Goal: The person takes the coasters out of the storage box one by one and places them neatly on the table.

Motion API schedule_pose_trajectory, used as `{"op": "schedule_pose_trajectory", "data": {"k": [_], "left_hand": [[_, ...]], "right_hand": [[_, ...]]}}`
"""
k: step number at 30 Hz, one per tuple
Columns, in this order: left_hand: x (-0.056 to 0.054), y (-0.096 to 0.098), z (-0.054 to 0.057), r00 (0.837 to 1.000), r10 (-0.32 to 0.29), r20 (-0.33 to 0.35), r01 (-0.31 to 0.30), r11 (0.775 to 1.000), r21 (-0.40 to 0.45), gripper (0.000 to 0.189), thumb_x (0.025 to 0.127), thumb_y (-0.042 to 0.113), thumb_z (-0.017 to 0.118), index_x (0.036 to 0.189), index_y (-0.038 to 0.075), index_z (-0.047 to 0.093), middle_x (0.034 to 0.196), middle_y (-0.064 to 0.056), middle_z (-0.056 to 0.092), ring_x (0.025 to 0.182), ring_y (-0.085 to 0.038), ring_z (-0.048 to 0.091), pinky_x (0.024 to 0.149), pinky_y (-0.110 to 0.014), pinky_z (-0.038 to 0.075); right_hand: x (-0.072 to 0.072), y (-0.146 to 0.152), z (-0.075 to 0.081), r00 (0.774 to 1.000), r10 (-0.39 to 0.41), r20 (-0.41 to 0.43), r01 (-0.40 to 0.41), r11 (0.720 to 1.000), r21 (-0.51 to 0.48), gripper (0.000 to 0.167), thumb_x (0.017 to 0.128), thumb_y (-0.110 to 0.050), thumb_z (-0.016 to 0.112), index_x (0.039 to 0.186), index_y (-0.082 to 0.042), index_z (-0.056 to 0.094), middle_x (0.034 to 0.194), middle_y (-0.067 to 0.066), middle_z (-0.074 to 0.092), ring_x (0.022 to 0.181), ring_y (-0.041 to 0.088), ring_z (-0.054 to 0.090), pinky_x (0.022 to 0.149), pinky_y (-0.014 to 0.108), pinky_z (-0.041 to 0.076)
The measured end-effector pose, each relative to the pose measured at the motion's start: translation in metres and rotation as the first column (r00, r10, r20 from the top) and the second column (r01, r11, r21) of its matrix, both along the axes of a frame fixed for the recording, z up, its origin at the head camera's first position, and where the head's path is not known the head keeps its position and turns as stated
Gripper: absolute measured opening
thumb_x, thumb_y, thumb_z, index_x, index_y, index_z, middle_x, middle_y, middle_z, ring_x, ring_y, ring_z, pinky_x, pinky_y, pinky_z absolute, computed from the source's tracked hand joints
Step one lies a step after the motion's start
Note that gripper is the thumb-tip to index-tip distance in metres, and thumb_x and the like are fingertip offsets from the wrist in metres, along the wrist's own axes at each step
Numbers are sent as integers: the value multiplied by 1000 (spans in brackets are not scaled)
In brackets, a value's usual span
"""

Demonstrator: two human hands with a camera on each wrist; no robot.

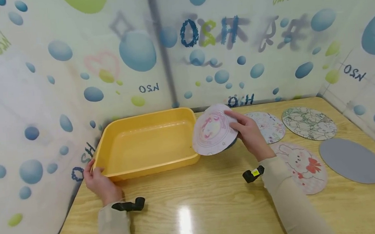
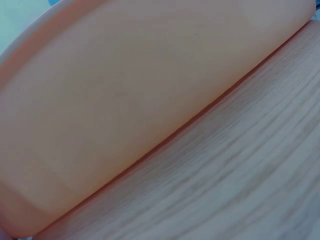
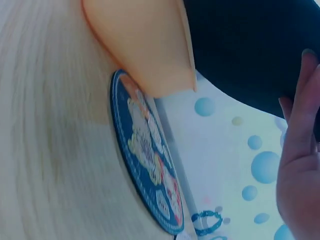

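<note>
At the front left corner of a yellow plastic basin (image 1: 155, 169), my left hand (image 1: 102, 186) grips the rim. The basin's outer wall (image 2: 135, 100) fills much of the left wrist view; the fingers hardly show there. My right hand (image 1: 250, 134) pinches a round mouse pad (image 1: 209, 131) with a pink printed face, tilted above the basin's right end. Its dark underside (image 3: 240, 45) faces the right wrist camera. Below it, a dark blue round pad (image 3: 147, 155) with cartoon figures lies on the table beside the basin, mostly hidden in the head view.
More round pads lie to the right: a speckled one (image 1: 271, 125), a green-patterned one (image 1: 308, 123), a rabbit one (image 1: 303, 170) partly under the right forearm, and a plain grey one (image 1: 352, 160). A patterned curtain (image 1: 139, 77) hangs behind the wooden table (image 1: 213, 206).
</note>
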State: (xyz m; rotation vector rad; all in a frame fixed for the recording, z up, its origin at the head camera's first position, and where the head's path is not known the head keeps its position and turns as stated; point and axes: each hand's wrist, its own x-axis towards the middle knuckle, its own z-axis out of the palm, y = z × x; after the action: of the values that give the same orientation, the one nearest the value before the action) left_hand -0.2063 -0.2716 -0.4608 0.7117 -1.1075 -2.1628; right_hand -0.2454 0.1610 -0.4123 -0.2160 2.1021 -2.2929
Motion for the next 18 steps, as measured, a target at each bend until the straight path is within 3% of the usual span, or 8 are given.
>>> {"op": "schedule_pose_trajectory", "data": {"k": [9,14,18], "left_hand": [[-1,-2,-4,1000,-4,3,4,1000,-12,37,86,4,38,120,14,50,126,0,45,112,-20,46,93,-30,39],[-1,-2,-3,1000,-6,4,6,1000,-11,37,86,5,39,120,14,50,126,1,45,112,-20,46,93,-29,39],[-1,-1,-3,1000,-10,12,10,1000,-12,37,86,5,39,120,15,49,126,2,44,113,-20,45,93,-28,40]], "right_hand": [[4,13,-7,998,11,56,-18,993,116,40,89,-22,54,128,-24,49,122,7,47,74,19,53,57,27,50],[4,20,-14,997,46,66,-60,974,220,42,90,-18,51,130,-27,46,126,6,44,75,22,56,63,39,52],[3,22,-19,996,54,68,-71,960,272,42,90,-13,49,130,-27,46,128,5,41,79,24,56,65,40,51]]}}
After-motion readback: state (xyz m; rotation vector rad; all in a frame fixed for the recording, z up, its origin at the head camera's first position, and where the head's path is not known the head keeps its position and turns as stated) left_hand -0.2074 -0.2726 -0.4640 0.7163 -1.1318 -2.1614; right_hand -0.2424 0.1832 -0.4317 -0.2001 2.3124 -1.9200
